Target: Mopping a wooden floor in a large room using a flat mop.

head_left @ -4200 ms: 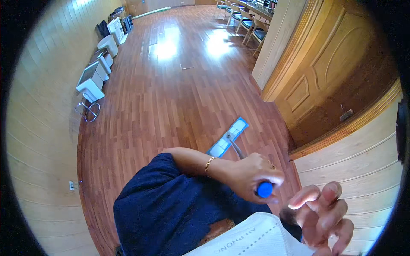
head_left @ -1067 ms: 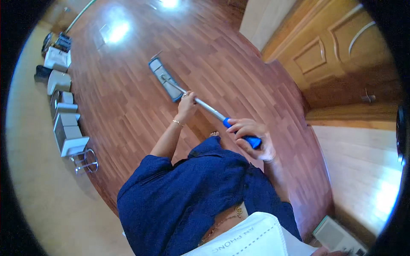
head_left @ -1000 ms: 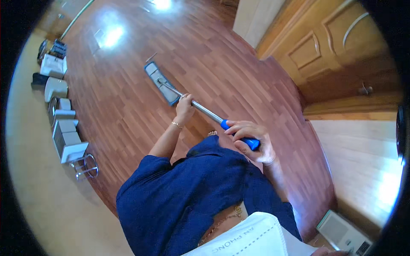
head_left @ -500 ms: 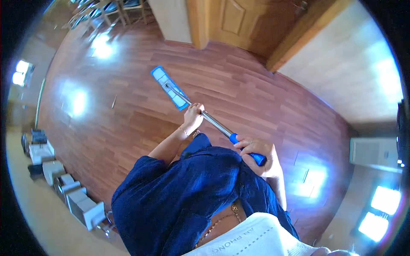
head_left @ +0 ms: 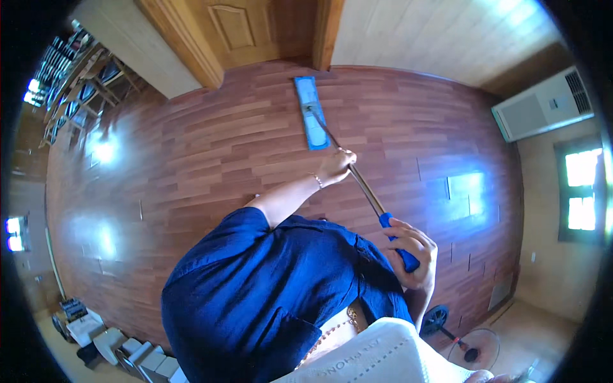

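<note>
A wide floor [head_left: 211, 153] of reddish-brown wooden boards fills most of the view, glossy, with bright patches of window light across it. Pale panelled walls ring it, with a wooden door [head_left: 246, 29] at the top and a white air-conditioning unit [head_left: 543, 105] standing at the upper right. Chairs [head_left: 89, 70] are stacked along the far left, and a floor fan [head_left: 450, 325] lies low at the right.

On the boards near the door frame rests the flat mop [head_left: 310, 112], its long blue pad lying flat on the wood and pointing toward the wall. The metal shaft slants back from the pad to the person.

The left hand [head_left: 335, 167] is closed around the shaft partway down, a bracelet on the wrist. The right hand [head_left: 412, 252] is wrapped around the blue grip at the upper end.

To mop well from here, it seems best to keep the pad fully flat, steer with the lower hand and push with the upper, and run strokes along the board grain, overlapping each pass. Near the door frame, a slower turn should keep the pad from knocking the wood.
</note>
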`<control>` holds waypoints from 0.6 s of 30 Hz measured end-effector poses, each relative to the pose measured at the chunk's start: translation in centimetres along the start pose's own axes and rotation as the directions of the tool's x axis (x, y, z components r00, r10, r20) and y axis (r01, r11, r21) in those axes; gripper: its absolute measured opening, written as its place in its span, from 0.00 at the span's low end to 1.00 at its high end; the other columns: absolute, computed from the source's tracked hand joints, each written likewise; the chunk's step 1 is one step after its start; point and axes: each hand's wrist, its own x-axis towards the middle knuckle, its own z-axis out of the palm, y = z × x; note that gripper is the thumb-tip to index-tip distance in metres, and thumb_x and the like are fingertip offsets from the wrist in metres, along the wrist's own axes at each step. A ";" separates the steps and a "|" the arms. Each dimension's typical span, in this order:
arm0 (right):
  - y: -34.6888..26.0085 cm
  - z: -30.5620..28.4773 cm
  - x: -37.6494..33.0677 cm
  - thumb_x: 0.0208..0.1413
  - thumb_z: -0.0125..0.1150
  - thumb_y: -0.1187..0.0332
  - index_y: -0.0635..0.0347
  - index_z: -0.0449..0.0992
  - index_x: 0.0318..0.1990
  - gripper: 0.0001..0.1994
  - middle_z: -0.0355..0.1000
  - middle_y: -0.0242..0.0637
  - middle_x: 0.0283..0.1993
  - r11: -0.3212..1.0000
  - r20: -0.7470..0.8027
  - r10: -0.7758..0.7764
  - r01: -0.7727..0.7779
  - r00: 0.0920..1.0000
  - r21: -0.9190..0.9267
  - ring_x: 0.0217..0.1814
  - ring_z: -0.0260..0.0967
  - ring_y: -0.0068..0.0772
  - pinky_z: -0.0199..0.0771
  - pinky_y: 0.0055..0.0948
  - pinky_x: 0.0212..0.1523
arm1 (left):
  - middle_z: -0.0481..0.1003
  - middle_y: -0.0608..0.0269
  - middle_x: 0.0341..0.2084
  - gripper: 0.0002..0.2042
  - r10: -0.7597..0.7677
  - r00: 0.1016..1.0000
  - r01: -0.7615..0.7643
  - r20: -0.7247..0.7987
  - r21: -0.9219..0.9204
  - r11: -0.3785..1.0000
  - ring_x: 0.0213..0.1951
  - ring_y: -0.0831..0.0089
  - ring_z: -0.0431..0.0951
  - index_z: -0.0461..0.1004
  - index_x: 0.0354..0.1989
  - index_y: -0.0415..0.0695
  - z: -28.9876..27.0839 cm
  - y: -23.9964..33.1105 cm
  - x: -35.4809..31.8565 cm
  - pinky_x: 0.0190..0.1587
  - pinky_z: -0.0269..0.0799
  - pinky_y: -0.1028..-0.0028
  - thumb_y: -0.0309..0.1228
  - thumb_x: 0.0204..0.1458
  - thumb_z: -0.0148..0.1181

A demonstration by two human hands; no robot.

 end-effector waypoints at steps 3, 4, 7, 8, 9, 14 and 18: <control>-1.5 -1.9 -2.4 0.37 0.64 0.75 0.62 0.76 0.28 0.07 0.77 0.44 0.37 0.991 -0.093 0.047 -0.058 0.995 -0.119 0.48 0.75 0.49 0.73 0.41 0.49 | 0.71 0.54 0.24 0.06 0.282 0.959 -0.282 -0.010 -0.100 0.954 0.31 0.54 0.73 0.68 0.26 0.44 3.9 3.2 2.0 0.33 0.66 0.62 0.21 0.39 0.57; -2.1 -2.3 -3.2 0.37 0.64 0.75 0.63 0.76 0.27 0.07 0.77 0.46 0.36 0.987 -0.131 0.057 -0.076 0.990 -0.142 0.47 0.75 0.50 0.72 0.41 0.50 | 0.72 0.54 0.25 0.05 0.238 0.971 -0.237 -0.007 -0.146 0.960 0.32 0.54 0.73 0.69 0.25 0.44 6.5 3.8 2.4 0.35 0.66 0.61 0.21 0.40 0.56; -3.5 -4.2 -5.5 0.32 0.67 0.73 0.59 0.76 0.28 0.11 0.76 0.42 0.37 0.955 -0.235 0.018 -0.086 0.972 -0.283 0.48 0.72 0.53 0.71 0.46 0.50 | 0.74 0.55 0.27 0.07 0.281 0.948 -0.229 0.151 -0.293 0.928 0.36 0.54 0.74 0.70 0.28 0.47 8.3 8.7 3.5 0.41 0.68 0.59 0.25 0.39 0.60; -3.9 -4.7 -5.9 0.33 0.68 0.70 0.57 0.76 0.28 0.11 0.77 0.43 0.37 0.934 -0.291 -0.013 -0.093 0.957 -0.346 0.48 0.72 0.52 0.72 0.44 0.48 | 0.74 0.56 0.27 0.07 0.294 0.940 -0.237 0.175 -0.290 0.927 0.37 0.54 0.75 0.71 0.27 0.48 9.0 10.1 4.1 0.42 0.68 0.59 0.26 0.39 0.61; -3.6 -5.6 -6.2 0.34 0.68 0.69 0.57 0.76 0.29 0.11 0.76 0.44 0.37 0.926 -0.264 -0.094 -0.014 0.960 -0.378 0.49 0.71 0.54 0.72 0.44 0.48 | 0.74 0.57 0.27 0.07 0.306 0.931 -0.244 0.198 -0.286 0.927 0.37 0.54 0.75 0.71 0.27 0.48 9.5 11.3 4.5 0.42 0.69 0.59 0.27 0.39 0.61; -4.2 -8.9 -9.8 0.45 0.59 0.64 0.60 0.74 0.39 0.14 0.72 0.62 0.42 0.792 -0.277 -0.339 0.114 0.899 -0.599 0.49 0.70 0.59 0.68 0.53 0.50 | 0.75 0.67 0.26 0.07 0.395 0.877 -0.381 0.274 -0.104 0.919 0.38 0.63 0.76 0.72 0.27 0.53 9.8 17.0 4.0 0.38 0.67 0.59 0.33 0.38 0.62; -5.3 -7.3 -12.8 0.49 0.57 0.63 0.64 0.66 0.47 0.19 0.70 0.66 0.38 0.710 -0.507 -0.596 0.113 0.623 -0.695 0.37 0.72 0.60 0.76 0.49 0.35 | 0.74 0.65 0.23 0.07 0.441 0.834 -0.419 0.333 -0.139 0.897 0.37 0.63 0.76 0.72 0.24 0.56 6.9 19.3 -0.8 0.40 0.63 0.56 0.40 0.39 0.63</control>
